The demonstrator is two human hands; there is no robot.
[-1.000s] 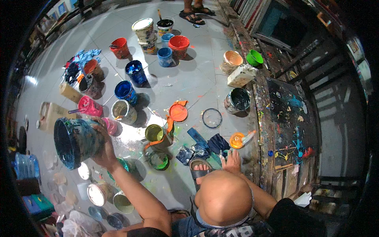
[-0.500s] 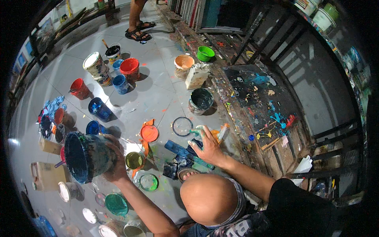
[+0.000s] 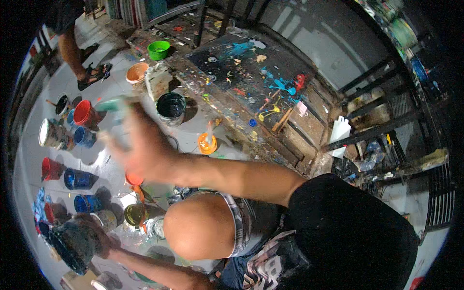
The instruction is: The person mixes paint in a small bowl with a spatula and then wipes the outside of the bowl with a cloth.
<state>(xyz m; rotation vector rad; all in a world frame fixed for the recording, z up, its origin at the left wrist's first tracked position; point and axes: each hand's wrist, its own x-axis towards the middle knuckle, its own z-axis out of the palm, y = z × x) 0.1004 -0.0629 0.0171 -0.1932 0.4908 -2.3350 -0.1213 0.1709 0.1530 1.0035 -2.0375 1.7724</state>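
Observation:
My left hand [image 3: 95, 235] grips a paint-crusted bucket [image 3: 72, 247] with a dark blue inside, at the lower left. The bucket is tilted, its mouth facing left and down. My right hand [image 3: 147, 145] is raised above the floor at the left of centre, smeared by motion. Its thumb and fingers look spread, and green paint shows on the fingertips. Beyond it stands a bucket of dark paint [image 3: 171, 107]. Below it, a red-orange lid or tub [image 3: 134, 178] is partly covered by the hand. A small pot of olive paint [image 3: 136, 214] stands between my two arms.
Red [image 3: 85, 112] and blue [image 3: 85, 137] paint tubs crowd the left floor. An orange tub [image 3: 137, 72] and a green bowl [image 3: 158, 50] stand farther off. A paint-splattered wooden platform [image 3: 251, 79] with dark rails lies to the right. Another person's sandalled foot [image 3: 94, 75] is at the upper left.
The view has swung to the right. My right hand has risen from near the clear round lid and crossed to the left. My left hand has lowered the bucket and tipped it more.

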